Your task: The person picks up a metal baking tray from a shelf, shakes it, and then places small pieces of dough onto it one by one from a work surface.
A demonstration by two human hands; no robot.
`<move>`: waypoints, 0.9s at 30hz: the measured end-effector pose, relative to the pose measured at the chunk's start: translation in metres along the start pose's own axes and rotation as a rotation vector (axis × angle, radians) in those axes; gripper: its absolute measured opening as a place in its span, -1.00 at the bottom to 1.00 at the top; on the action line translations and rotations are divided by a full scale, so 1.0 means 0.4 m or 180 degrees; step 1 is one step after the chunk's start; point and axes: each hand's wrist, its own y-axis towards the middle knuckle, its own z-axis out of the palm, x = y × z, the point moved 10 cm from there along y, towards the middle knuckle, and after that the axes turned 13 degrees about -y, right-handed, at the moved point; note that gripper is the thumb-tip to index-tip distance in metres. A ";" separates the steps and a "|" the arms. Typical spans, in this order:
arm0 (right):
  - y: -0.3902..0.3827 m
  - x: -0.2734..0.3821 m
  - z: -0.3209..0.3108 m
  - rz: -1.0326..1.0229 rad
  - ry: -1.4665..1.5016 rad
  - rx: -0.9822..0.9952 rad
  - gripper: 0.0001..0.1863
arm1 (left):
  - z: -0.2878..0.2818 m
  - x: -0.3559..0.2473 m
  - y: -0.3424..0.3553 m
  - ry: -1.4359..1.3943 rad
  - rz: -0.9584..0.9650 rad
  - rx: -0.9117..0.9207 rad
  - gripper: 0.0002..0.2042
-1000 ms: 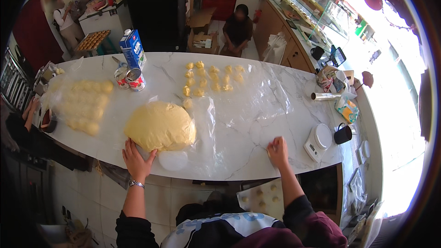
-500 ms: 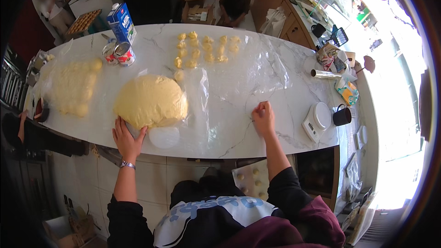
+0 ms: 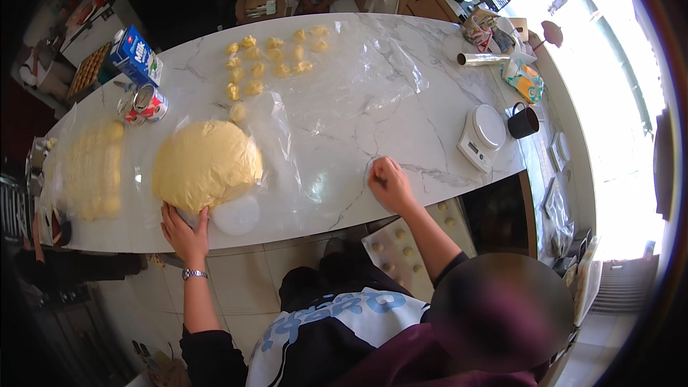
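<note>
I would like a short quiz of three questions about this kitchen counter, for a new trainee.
1. True or false: the left hand rests at the near edge of the big dough mound.
2. Which thing stands nearest the kitchen scale? A) milk carton B) black mug C) two cans
3. Fill in: the right hand lies on the clear plastic sheet with its fingers ____.

Key: 1 true; 2 B; 3 curled.

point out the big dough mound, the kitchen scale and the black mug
big dough mound [image 3: 206, 165], head view, middle of its top
kitchen scale [image 3: 483, 136], head view, its round platform
black mug [image 3: 522, 123], head view, its side wall
</note>
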 end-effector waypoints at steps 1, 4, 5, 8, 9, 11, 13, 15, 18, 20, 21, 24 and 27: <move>-0.004 -0.027 -0.038 -0.0031 -0.0038 -0.0107 -0.76 | -0.007 -0.005 -0.002 -0.0015 -0.0025 -0.0009 -0.12; 0.025 -0.120 -0.113 0.0094 -0.0559 -0.0505 -0.78 | 0.004 -0.018 0.002 -0.0014 0.0077 -0.0015 -0.14; 0.052 -0.130 -0.124 0.0203 -0.0550 -0.0634 -0.79 | 0.014 -0.024 0.003 -0.0018 0.0134 -0.0025 -0.14; 0.107 -0.067 -0.066 0.0357 -0.0263 -0.0629 -0.82 | 0.014 -0.026 0.013 0.0001 0.0168 -0.0005 -0.16; 0.082 -0.033 -0.031 0.0367 -0.0028 -0.0341 -0.83 | 0.010 -0.019 0.009 0.0013 0.0125 0.0013 -0.16; 0.005 -0.007 -0.043 0.0357 -0.0039 -0.0416 -0.70 | 0.002 -0.001 0.004 0.0033 0.0070 0.0033 -0.16; -0.063 -0.027 -0.130 0.0435 0.0039 -0.1172 -0.58 | 0.002 -0.009 0.020 0.0033 0.0100 0.0032 -0.16; -0.076 -0.075 -0.101 0.0703 0.0000 -0.0450 -0.35 | 0.016 0.007 0.010 0.0059 0.0118 0.0139 -0.17; -0.060 -0.075 -0.166 0.0703 0.0367 -0.0105 -0.36 | 0.034 -0.018 0.030 0.0101 0.0285 0.0094 -0.22; -0.147 -0.127 -0.239 0.1062 0.1486 -0.0502 -0.40 | 0.022 -0.006 0.032 0.0019 0.0479 0.0025 -0.25; -0.209 -0.166 -0.272 0.1232 0.2026 -0.0716 -0.42 | 0.023 0.004 0.032 -0.0031 0.0563 0.0020 -0.26; -0.468 -0.348 -0.338 0.1946 0.2365 -0.1092 -0.57 | 0.017 0.032 0.035 -0.0014 0.0655 -0.0030 -0.31; -0.814 -0.603 -0.250 0.3222 0.2829 -0.1617 -0.58 | 0.040 0.051 0.050 -0.0170 0.0435 0.0257 -0.28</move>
